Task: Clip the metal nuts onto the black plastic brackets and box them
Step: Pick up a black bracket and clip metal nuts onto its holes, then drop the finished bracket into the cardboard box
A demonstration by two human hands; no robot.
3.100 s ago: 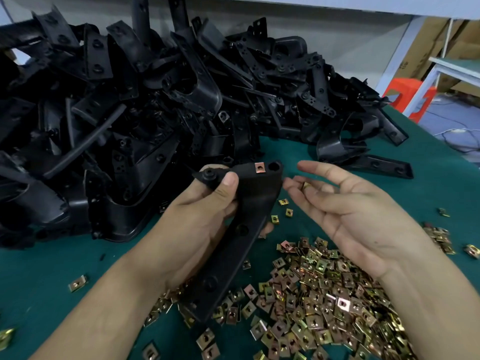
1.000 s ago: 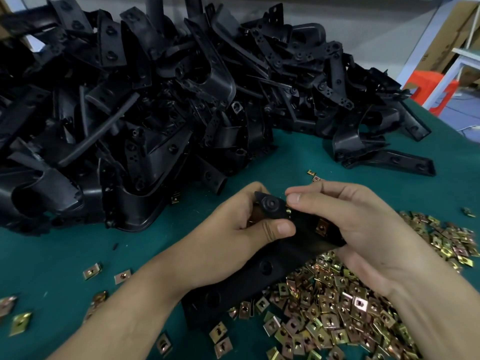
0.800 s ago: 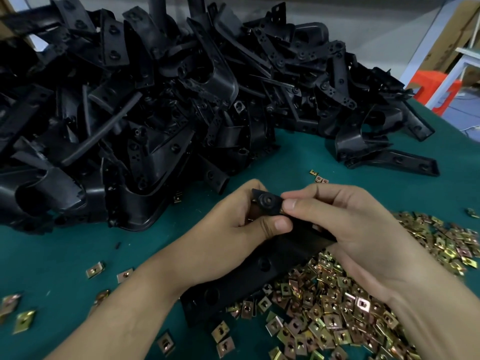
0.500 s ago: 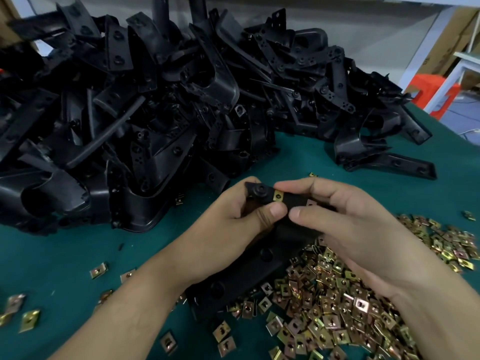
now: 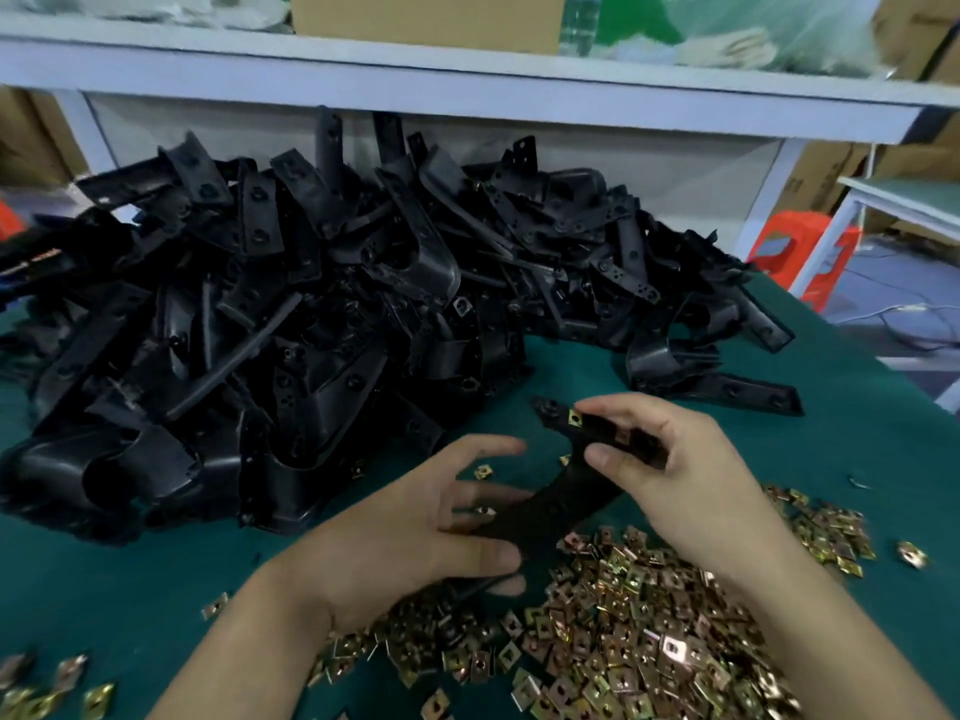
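Right at the front, a big heap of shiny gold nuts [image 5: 649, 641] lies on the green desk [image 5: 857, 433], w/ a few loose ones front left [image 5: 98, 698].

Just past the heap, both hands hold one black bracket [image 5: 566, 491] a bit above the desk. It slants from low left to high right. The left hand [image 5: 415, 527] has its thumb on top of the low end & a fingertip under it, so it pinches that end. Its pointer finger sticks out free. The right hand [image 5: 691, 475] grips the top end, thumb on the near side & fingers curled over the far side. One clipped nut [image 5: 575, 417] shows on the top end, just left of the right fingers. The pic is a bit blurry here.

Behind the hands sits a huge pile of black brackets [image 5: 311, 304], all jumbled. It fills most of the back of the desk, esp. the left.

Over the pile runs a white shelf [image 5: 467, 85]. On it are a cardboard box [image 5: 426, 13], a clear bottle [image 5: 579, 18] & some plastic bags [image 5: 769, 28].

Far right, off the desk: an orange stool [image 5: 800, 252], a 2nd table [image 5: 909, 194], more brown boxes [image 5: 821, 168] & cables on the floor [image 5: 909, 324].
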